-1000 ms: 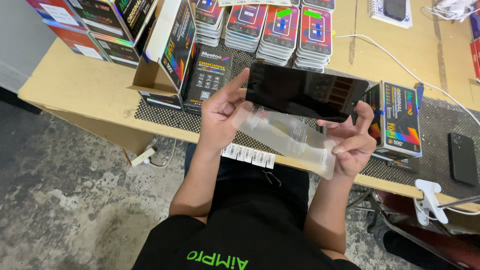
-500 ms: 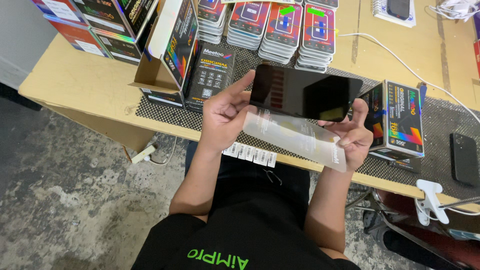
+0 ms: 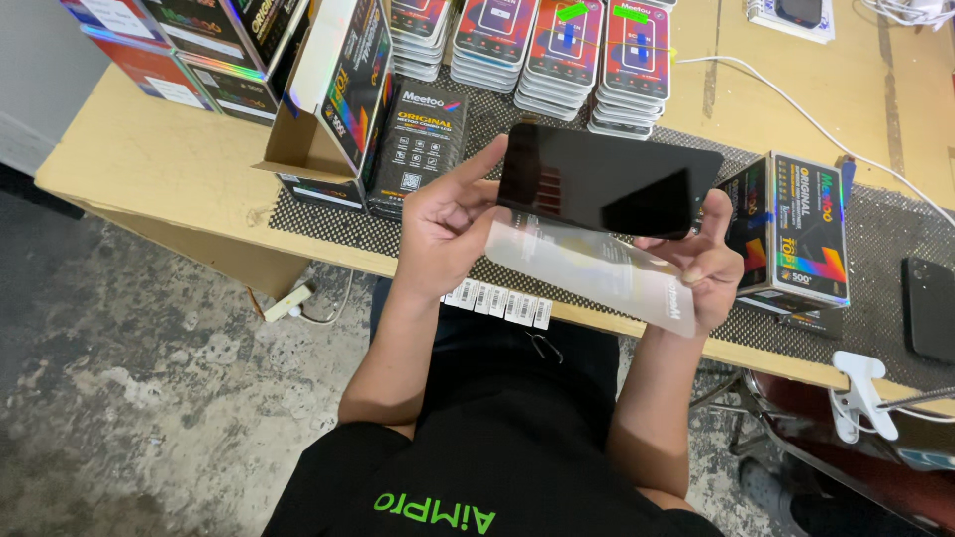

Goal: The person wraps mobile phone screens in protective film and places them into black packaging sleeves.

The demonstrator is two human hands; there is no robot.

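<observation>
Both my hands hold a black glossy phone screen panel point(image 3: 607, 179) flat above the table edge. My left hand point(image 3: 448, 224) grips its left end between thumb and fingers. My right hand point(image 3: 706, 264) supports the right end from below. Under the panel, a clear plastic sleeve point(image 3: 597, 268) with a white end lies across my fingers, pinched by both hands. A strip of white barcode stickers point(image 3: 497, 301) hangs at the table edge just below my left hand.
A black mesh mat point(image 3: 875, 318) covers the wooden table point(image 3: 149, 169). Colourful boxes point(image 3: 796, 229) stand to the right, an open carton point(image 3: 328, 99) to the left, stacks of packaged parts point(image 3: 557, 50) behind. A black phone point(image 3: 930, 308) and a white clamp point(image 3: 860, 393) sit at the far right.
The panel and sleeve have stayed between my hands with only a slight shift up and to the right; my grip looks the same.
</observation>
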